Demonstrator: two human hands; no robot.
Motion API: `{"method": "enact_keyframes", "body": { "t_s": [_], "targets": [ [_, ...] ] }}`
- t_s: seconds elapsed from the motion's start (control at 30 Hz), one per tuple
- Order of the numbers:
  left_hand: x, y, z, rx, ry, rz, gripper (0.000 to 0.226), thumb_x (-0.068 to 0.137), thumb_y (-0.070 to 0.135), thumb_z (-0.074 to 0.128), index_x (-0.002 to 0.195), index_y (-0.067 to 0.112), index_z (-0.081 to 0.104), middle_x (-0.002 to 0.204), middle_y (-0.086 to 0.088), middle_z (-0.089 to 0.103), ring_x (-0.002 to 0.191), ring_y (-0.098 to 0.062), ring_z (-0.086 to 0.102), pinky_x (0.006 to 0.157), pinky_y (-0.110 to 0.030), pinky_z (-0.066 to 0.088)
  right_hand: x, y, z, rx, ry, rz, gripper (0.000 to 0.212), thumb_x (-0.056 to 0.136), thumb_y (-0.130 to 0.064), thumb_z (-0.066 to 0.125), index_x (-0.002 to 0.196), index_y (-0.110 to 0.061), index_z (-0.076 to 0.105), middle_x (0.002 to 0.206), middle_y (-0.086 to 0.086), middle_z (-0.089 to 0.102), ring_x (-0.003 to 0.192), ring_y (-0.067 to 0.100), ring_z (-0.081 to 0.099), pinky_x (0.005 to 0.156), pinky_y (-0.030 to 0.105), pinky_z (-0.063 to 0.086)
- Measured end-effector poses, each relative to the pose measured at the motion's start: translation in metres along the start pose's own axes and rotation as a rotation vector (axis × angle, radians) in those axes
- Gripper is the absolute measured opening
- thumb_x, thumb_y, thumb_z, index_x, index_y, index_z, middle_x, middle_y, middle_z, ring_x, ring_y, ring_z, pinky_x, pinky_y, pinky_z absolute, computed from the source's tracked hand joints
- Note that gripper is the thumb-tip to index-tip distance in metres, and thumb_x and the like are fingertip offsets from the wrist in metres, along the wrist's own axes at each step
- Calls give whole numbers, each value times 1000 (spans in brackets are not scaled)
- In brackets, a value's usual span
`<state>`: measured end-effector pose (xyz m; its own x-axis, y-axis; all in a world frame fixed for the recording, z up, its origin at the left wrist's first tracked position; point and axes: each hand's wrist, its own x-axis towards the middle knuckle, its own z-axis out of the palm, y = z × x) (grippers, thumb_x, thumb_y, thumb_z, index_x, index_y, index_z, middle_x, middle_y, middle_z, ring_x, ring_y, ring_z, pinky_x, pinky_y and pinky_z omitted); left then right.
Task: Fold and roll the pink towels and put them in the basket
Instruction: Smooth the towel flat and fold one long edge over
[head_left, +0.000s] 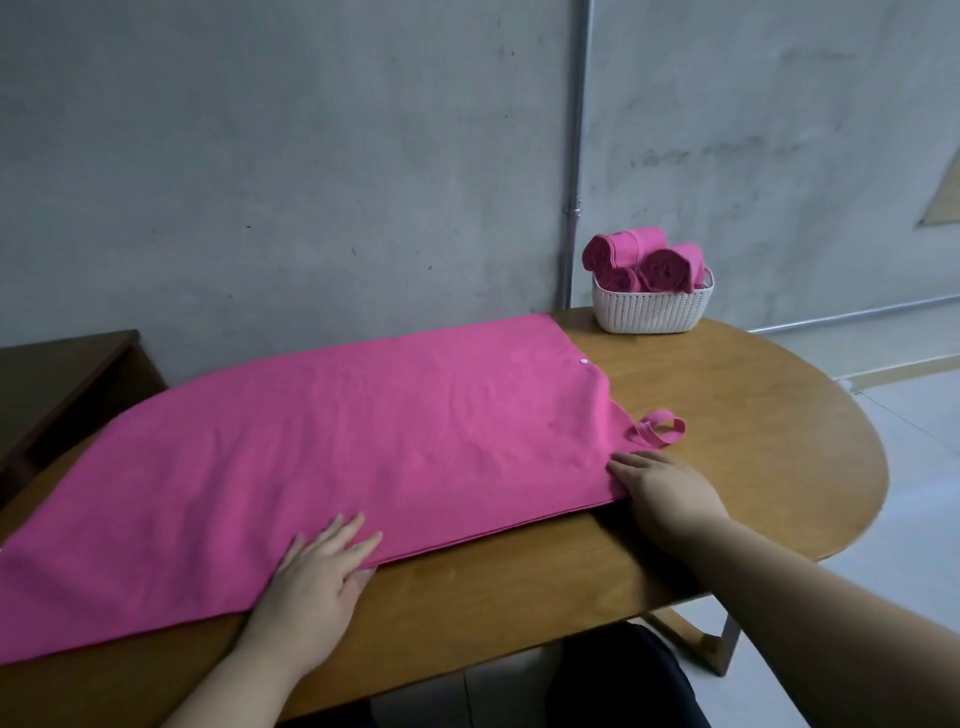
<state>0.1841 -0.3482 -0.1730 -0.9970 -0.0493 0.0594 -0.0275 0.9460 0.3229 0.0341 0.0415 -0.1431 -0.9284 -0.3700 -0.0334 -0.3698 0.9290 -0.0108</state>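
Smoothing, by the look of it, ahead of the next fold: best done by sweeping outward from the near hem with flat palms, keeping the layered edges lined up and chasing creases toward the far side before lifting anything. Worth tucking the loop strap (657, 428) in as well, or risking a lumpy roll. Nearest, left hand (322, 571) laid flat on the pink towel (337, 441) at its near hem, fingers straight and spread on the cloth, heel over the bare table (753, 415), gripping nothing. Slightly farther and to the right, right hand (660, 488) resting palm-down on the towel's near right corner, fingers extended leftward, likewise holding nothing, forearm reaching in long from the lower right. Beyond the hands, towel spread wide across the table, running off the left of the view, seemingly doubled already. Just past the right hand, loop strap lying curled on the wood, joined to that corner. Farther along the right edge, a small white snap (583, 360). At the table's far right, apart from the spread towel, white basket (652, 309) heaped above its rim with rolled pink towels (644, 260), at least three. Behind everything, grey wall (311, 156) with a vertical pipe (576, 156).
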Motion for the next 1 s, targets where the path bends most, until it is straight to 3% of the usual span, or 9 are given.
{"method": "enact_keyframes", "body": {
  "t_s": [0.13,0.27,0.37,0.4,0.57,0.77,0.87,1.0],
  "targets": [
    [-10,11,1,7,-38,-1,45,107,39,38,151,44,32,158,23,8,144,6,-3,123,-33,-4,-21,3,4,55,-109,52,59,103,-30,36,160,-22,24,168,-1,15,155,19,12,125,35,13],
    [-28,28,4,14,-52,11,45,107,40,36,152,45,29,159,22,5,148,1,-3,124,-37,-3,-53,11,10,7,-135,92,66,104,-44,29,162,-18,14,169,4,8,156,22,7,126,38,10],
    [-42,40,3,32,-68,21,46,108,39,34,153,47,26,159,21,1,153,-6,0,124,-38,-4,-79,13,11,-69,-171,100,81,92,-54,-6,162,-13,4,169,9,2,156,25,3,127,40,8],
    [-46,43,2,41,-73,20,46,108,40,32,153,47,25,160,19,1,154,-8,-1,124,-39,-4,-86,13,11,-79,-182,105,83,92,-55,-9,162,-12,1,169,10,-1,156,26,0,127,40,6],
    [-62,59,2,85,-78,2,47,109,40,26,155,47,21,167,10,5,155,-12,-1,125,-44,-2,-97,-26,-4,-61,-125,88,74,103,-54,18,161,-13,-1,168,13,-7,155,27,-10,126,47,-1],
    [-72,82,5,154,-78,-13,50,108,39,28,158,38,20,168,3,8,155,-17,3,125,-47,3,-51,-157,-10,109,-45,-180,55,107,-47,22,156,-23,29,168,11,14,155,30,7,124,46,12],
    [-78,72,-1,154,-34,-71,51,106,38,34,157,31,27,167,1,16,154,-16,11,126,-41,10,-42,-193,5,94,-89,-272,62,104,-52,16,158,-23,21,168,10,10,155,28,5,123,50,11],
    [-87,21,-21,162,41,-216,56,101,23,42,156,30,32,165,3,23,152,-16,18,124,-38,19,-40,-198,20,17,-164,-243,68,103,-58,11,161,-26,-5,169,5,-11,155,25,-12,124,52,0]
  ]
}}
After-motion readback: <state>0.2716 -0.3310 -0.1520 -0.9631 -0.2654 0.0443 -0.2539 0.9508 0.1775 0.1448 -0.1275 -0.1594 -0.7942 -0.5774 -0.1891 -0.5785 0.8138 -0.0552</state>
